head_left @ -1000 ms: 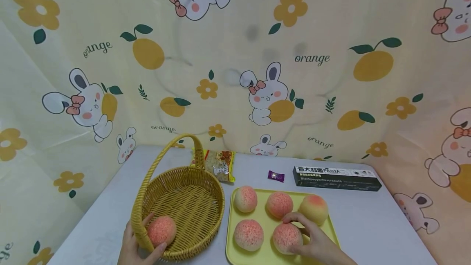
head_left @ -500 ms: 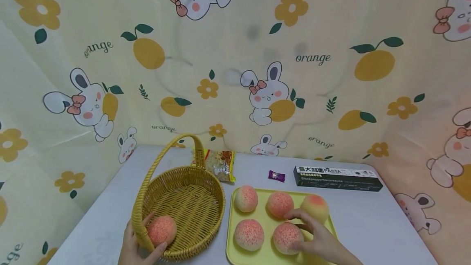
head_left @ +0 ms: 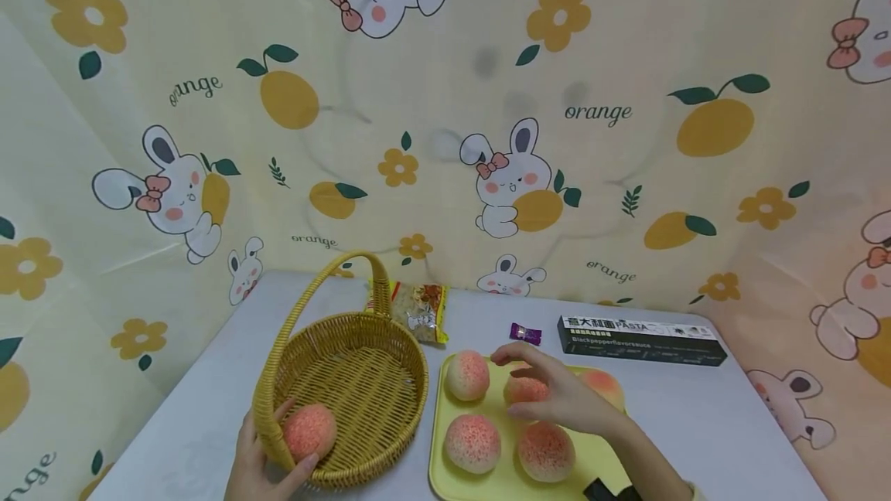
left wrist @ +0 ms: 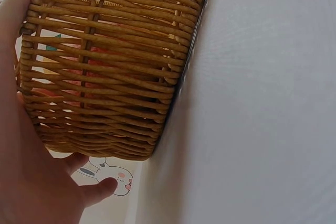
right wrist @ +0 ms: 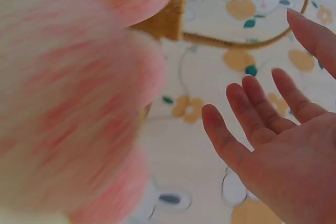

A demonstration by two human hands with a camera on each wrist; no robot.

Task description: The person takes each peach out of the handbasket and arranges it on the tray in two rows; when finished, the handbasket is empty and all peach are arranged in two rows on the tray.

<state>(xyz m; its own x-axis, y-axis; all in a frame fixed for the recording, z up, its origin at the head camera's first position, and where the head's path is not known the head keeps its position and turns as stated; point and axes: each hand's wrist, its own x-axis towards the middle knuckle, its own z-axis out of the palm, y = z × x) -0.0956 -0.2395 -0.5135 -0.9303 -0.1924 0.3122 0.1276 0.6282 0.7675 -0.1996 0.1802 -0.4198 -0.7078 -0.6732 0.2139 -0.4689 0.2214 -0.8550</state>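
My left hand [head_left: 256, 466] holds the wicker basket [head_left: 362, 408] at its near left rim, beside the foot of the tall handle. In the left wrist view the woven basket side [left wrist: 105, 66] fills the upper left, and the hand [left wrist: 37, 177] runs along it. One pink peach [head_left: 309, 433] lies inside the basket. Over the yellow tray [head_left: 504, 482] hovers my right hand [head_left: 557, 397], its fingers spread and holding nothing. Below it sit the front peach [head_left: 546, 452] and the partly hidden back peach [head_left: 525, 389]. The right wrist view shows a blurred peach [right wrist: 68, 103] apart from the palm [right wrist: 289, 166].
Two more peaches, one at the back [head_left: 468, 375] and one in front [head_left: 473, 443], sit on the tray's left; a yellowish peach [head_left: 604, 386] is at back right. Behind stand a food packet [head_left: 421, 311], a purple sweet [head_left: 525, 334] and a black pasta box [head_left: 640, 340].
My right hand has let go of the front peach, which stays on the tray, and has moved up and left. The left hand and basket keep their place; the view has shifted slightly.
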